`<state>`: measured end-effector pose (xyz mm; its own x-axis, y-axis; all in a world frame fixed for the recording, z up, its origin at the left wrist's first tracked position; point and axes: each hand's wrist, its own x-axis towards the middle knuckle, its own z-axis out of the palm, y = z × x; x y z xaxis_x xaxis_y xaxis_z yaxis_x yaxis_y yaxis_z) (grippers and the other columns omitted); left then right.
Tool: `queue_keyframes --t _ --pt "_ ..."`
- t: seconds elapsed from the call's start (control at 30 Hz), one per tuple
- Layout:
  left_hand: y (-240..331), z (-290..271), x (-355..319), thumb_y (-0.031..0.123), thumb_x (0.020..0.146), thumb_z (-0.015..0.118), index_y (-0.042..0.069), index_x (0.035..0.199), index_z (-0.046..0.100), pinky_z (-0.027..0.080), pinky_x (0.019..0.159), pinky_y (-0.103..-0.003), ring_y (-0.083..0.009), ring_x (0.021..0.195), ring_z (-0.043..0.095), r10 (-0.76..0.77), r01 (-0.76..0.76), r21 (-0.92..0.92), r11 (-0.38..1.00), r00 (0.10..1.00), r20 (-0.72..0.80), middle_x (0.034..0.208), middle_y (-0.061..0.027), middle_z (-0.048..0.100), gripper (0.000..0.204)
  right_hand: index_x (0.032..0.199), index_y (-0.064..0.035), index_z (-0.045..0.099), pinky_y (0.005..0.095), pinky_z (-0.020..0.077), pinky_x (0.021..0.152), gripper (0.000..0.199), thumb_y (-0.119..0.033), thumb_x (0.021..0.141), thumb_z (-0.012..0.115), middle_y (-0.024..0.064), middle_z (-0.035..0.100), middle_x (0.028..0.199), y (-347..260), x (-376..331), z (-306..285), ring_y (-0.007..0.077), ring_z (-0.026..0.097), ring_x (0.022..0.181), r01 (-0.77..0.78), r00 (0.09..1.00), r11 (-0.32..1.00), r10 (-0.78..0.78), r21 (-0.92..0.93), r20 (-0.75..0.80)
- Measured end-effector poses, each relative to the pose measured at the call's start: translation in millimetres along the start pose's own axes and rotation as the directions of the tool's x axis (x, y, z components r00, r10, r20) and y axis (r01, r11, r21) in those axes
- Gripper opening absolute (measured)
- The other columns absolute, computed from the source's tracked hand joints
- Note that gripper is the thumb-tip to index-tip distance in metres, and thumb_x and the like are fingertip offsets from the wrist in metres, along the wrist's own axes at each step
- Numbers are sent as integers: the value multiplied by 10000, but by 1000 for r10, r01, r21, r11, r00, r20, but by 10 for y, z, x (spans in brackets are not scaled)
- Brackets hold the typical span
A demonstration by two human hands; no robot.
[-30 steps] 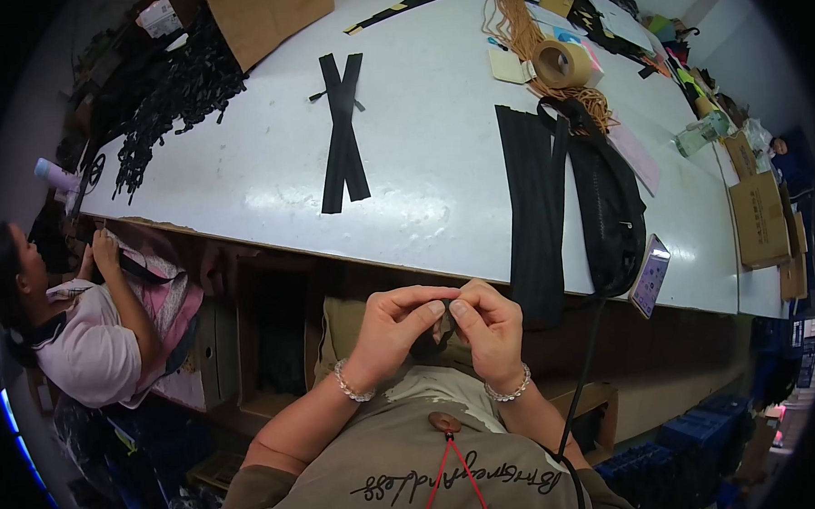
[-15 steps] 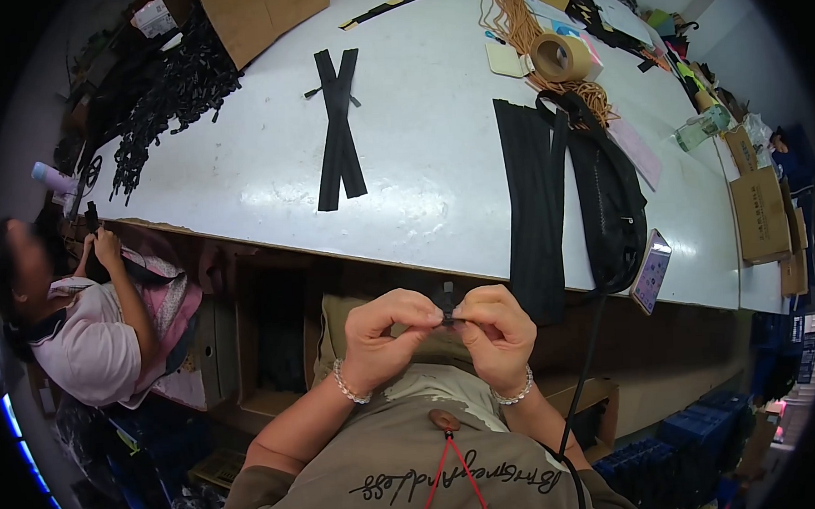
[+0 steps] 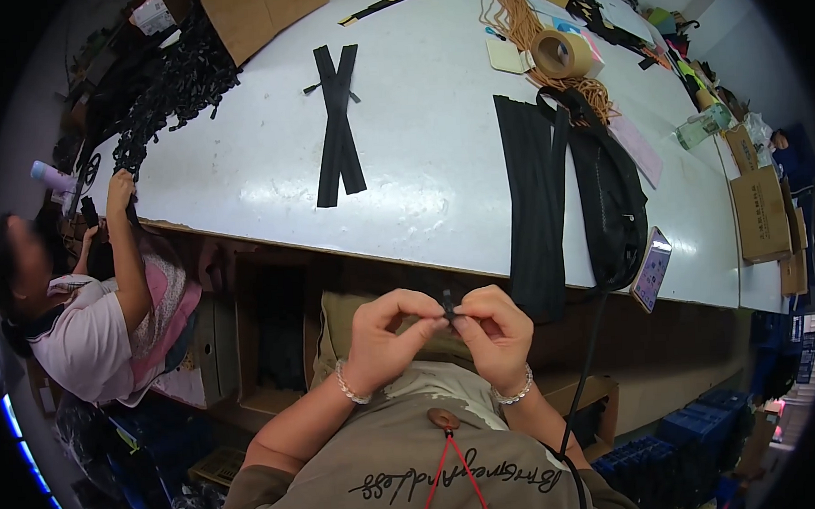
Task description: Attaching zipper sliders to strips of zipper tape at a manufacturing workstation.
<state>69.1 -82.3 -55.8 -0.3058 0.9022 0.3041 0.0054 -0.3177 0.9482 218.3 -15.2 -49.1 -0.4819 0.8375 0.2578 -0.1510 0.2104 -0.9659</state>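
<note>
A small black zipper slider with a pull tab is pinched between my two hands, just off the table's front edge. My left hand grips it between thumb and index finger. From the other side my right hand holds it in the same kind of pinch; the fingertips cover much of it. Straight ahead on the table lie two crossed black zipper strips, with a slider sticking out at each side. A wide bundle of black zipper tape hangs over the edge, right of my hands.
A black bag and a phone lie right on the white table. Behind them are brown tape and orange cords. A co-worker sits left, reaching to a pile of black pulls near a cardboard box.
My hands stay nearly in place; the slider's pull tab has tilted and shows less above my fingertips. The co-worker's one hand has moved up to the pile of black pulls.
</note>
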Motion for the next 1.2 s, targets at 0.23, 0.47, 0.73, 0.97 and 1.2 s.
queue_keyframes --t 0.23,0.47,0.73,0.97,1.2 --pt "-625 23 -88 89 821 670 9 909 631 456 604 -187 -44 690 566 -705 682 -298 668 708 38 795 -15 644 124 867 31 608 204 477 541 50 3 826 617 35 605 710 575 -135 -98 83 567 573 -571 792 739 610 356 4" --pt "-825 66 45 140 862 628 42 929 636 463 620 -197 -62 692 579 -787 729 -414 544 615 49 830 -5 643 119 930 6 572 248 508 566 119 -36 833 628 52 598 732 819 -46 -78 103 564 584 -550 703 574 710 606 -34" --pt "-968 122 39 119 845 644 8 906 650 277 427 -166 -7 481 388 -769 678 -459 574 639 -17 637 46 563 127 895 0 577 248 498 576 94 -49 834 630 40 588 732 885 -20 -61 98 553 598 -545 696 563 717 622 -39" --pt "-908 172 53 113 849 640 -7 906 643 340 490 -169 -16 554 457 -760 665 -441 602 647 -62 708 13 609 133 864 -7 588 224 473 566 36 -24 842 611 27 588 740 859 -32 56 84 532 597 -459 682 597 712 658 -170" --pt "-894 284 36 76 852 630 -17 899 634 461 685 -211 -80 740 572 -735 569 -528 630 656 -170 833 -51 642 105 859 -18 587 201 439 570 31 -18 841 612 18 582 749 835 -12 183 72 501 599 -399 611 553 755 732 -237"
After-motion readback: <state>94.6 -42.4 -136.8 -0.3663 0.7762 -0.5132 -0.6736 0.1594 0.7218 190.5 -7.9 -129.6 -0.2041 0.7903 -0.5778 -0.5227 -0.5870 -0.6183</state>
